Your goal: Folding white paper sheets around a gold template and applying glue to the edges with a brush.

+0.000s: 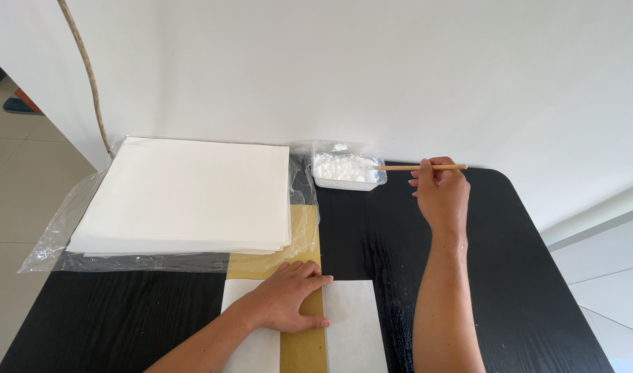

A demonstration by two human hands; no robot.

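My left hand (287, 295) lies flat, fingers together, on a folded white paper sheet (353, 324) whose yellow-brown underside (302, 349) shows as a strip down the middle. My right hand (441, 193) grips a thin wooden stick (419, 167) held level, its tip reaching into a clear plastic tub of white paste (345, 168) at the table's far edge. The tub stands just left of my right hand.
A thick stack of white paper sheets (192, 193) rests on a clear plastic wrap (61, 221) at the left, overhanging the black table (524, 276). A white wall rises behind. A rope (88, 76) hangs at the upper left.
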